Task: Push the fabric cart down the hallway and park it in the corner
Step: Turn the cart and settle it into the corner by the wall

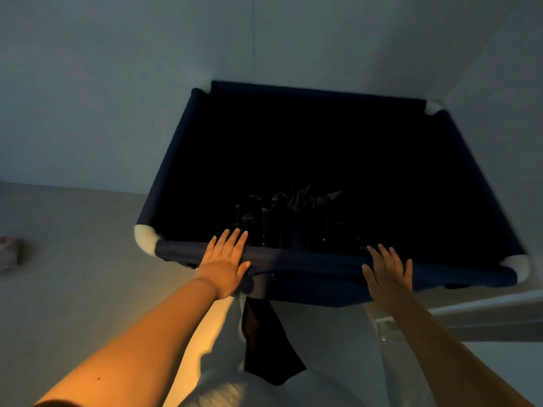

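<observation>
The fabric cart [167,177] is a deep navy cloth bin with white corner joints, seen from above. Its far rim sits against the wall ahead and its right side runs close along the right wall. Dark crumpled material [293,207] lies at the bottom. My left hand [224,264] lies flat on the near rim left of centre, fingers spread. My right hand [388,274] rests flat on the near rim further right, fingers apart. Neither hand curls around the rim.
Pale walls meet in a corner at the upper right [440,95]. A white baseboard or ledge [470,306] runs along the right. A small pinkish object [10,254] lies on the floor at the far left. My light clothing with a dark strip [264,342] hangs below.
</observation>
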A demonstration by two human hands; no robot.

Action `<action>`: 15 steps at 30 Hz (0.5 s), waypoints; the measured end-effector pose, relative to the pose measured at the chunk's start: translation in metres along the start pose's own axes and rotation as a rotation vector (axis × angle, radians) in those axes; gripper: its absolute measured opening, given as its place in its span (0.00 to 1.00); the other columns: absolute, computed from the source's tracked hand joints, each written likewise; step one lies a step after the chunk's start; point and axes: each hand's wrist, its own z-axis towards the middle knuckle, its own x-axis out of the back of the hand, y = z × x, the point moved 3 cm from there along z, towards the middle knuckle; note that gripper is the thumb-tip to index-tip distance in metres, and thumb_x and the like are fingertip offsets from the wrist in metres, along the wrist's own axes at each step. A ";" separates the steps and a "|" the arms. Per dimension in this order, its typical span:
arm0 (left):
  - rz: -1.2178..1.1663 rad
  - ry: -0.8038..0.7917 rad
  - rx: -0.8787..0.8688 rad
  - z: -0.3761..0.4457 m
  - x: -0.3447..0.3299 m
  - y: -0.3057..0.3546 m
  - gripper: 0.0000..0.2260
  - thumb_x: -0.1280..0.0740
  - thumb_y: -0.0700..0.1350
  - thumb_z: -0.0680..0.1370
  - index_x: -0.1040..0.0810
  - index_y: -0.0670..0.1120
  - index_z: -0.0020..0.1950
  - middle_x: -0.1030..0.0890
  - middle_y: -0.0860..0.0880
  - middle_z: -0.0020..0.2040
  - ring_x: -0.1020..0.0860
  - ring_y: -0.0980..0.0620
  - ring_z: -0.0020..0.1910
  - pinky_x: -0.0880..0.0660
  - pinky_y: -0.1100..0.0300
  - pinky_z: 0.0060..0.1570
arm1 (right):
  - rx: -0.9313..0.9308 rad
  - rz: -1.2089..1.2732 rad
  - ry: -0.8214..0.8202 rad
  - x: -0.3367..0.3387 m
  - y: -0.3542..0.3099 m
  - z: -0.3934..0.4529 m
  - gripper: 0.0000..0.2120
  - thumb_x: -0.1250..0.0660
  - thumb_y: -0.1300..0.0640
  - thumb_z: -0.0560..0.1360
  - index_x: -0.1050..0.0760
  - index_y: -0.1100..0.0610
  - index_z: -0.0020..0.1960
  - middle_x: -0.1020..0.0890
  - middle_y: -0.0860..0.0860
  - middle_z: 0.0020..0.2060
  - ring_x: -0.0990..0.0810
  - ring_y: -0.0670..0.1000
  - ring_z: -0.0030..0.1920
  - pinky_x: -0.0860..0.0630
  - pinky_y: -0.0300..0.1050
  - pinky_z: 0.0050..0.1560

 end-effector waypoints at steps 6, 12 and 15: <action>0.003 -0.036 -0.002 0.002 0.002 -0.002 0.28 0.54 0.56 0.81 0.65 0.49 0.74 0.58 0.48 0.77 0.62 0.48 0.75 0.63 0.50 0.71 | -0.003 0.006 -0.008 0.002 -0.003 -0.003 0.33 0.61 0.40 0.78 0.26 0.59 0.63 0.22 0.61 0.60 0.25 0.64 0.62 0.35 0.72 0.60; -0.017 -0.066 -0.012 0.003 0.002 -0.002 0.28 0.54 0.55 0.81 0.65 0.49 0.74 0.58 0.48 0.77 0.62 0.47 0.75 0.63 0.50 0.72 | -0.019 -0.007 -0.025 -0.006 0.003 0.004 0.24 0.51 0.44 0.79 0.37 0.53 0.71 0.34 0.55 0.72 0.41 0.57 0.74 0.54 0.64 0.72; -0.016 -0.061 -0.018 0.003 0.003 -0.002 0.27 0.54 0.55 0.81 0.64 0.49 0.74 0.58 0.48 0.77 0.62 0.47 0.75 0.63 0.50 0.72 | -0.054 -0.016 -0.114 -0.009 0.007 0.009 0.24 0.53 0.45 0.79 0.48 0.48 0.74 0.46 0.49 0.76 0.54 0.51 0.76 0.63 0.57 0.72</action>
